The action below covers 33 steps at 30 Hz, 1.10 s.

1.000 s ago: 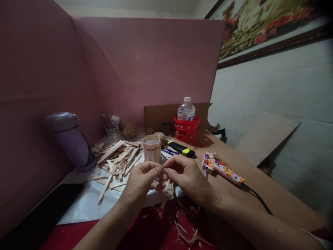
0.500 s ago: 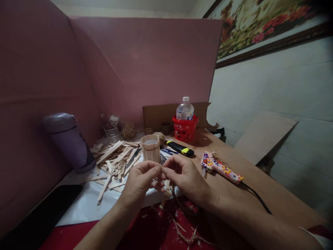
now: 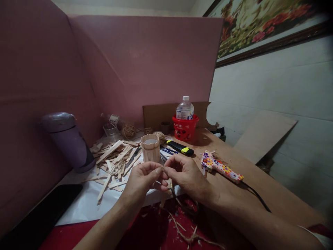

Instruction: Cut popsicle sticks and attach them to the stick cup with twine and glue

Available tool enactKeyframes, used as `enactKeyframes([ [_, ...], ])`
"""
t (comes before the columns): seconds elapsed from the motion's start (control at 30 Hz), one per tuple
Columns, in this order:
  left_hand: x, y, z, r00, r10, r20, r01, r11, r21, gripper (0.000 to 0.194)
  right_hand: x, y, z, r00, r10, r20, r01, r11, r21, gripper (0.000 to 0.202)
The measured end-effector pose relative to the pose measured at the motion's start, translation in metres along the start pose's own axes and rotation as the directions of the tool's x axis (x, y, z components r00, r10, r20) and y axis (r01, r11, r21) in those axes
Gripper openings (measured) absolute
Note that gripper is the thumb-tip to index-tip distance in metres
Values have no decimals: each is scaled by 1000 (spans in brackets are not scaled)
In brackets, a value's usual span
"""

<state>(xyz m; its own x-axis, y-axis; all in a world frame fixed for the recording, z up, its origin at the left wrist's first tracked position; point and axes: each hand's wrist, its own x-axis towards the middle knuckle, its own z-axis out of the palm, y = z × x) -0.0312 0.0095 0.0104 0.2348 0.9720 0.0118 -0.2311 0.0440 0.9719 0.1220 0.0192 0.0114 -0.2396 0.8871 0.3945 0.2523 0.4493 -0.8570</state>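
Note:
My left hand (image 3: pixel 145 177) and my right hand (image 3: pixel 182 175) meet fingertip to fingertip at the front of the table. Both are closed in a pinch, thumb against forefinger; whatever lies between them is too small to make out. Just behind them stands a small round cup (image 3: pixel 151 149) faced with upright wooden sticks. Below my fingers, a dark looped handle (image 3: pixel 177 200) is partly hidden by my right hand. Frayed strands of twine (image 3: pixel 191 239) lie over the red surface (image 3: pixel 153 231) nearest me, among small scraps.
Loose craft sticks (image 3: pixel 117 163) are heaped on the left beside a purple tumbler (image 3: pixel 70 146) and a black flat object (image 3: pixel 49 208). Right of the cup lie a yellow-black utility knife (image 3: pixel 179 147) and a flowered glue gun (image 3: pixel 221 168). A red tub (image 3: pixel 185 130) holds a plastic bottle (image 3: pixel 185 110).
Both hands stay pinched together, with only slight shifts of the fingers. The twine strands below have moved a little to the right. The other things lie as before.

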Motion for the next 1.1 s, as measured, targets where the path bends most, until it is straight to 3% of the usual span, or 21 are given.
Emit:
enactKeyframes([
  [0.3,0,0,-2,1000,-12,17,11,1000,27,18,-1,-2,1,1000,24,-4,-24,999,35,9],
  [0.53,0,-3,-3,1000,-12,26,12,1000,28,19,2,-2,-2,997,44,62,-48,997,63,8],
  [0.73,-2,0,1,998,-31,-46,34,997,66,19,3,0,-2,994,43,101,-49,997,62,9],
  [0.83,-2,3,2,991,-87,-103,88,996,5,17,2,-2,-2,993,43,111,-51,996,68,12],
  [0.97,0,4,-1,983,-129,-127,116,988,-104,16,-3,-4,-2,995,-91,28,93,993,-77,10],
  [1.1,2,3,-3,984,-127,-123,110,985,-136,17,-8,0,0,936,-340,89,350,886,-303,16],
])
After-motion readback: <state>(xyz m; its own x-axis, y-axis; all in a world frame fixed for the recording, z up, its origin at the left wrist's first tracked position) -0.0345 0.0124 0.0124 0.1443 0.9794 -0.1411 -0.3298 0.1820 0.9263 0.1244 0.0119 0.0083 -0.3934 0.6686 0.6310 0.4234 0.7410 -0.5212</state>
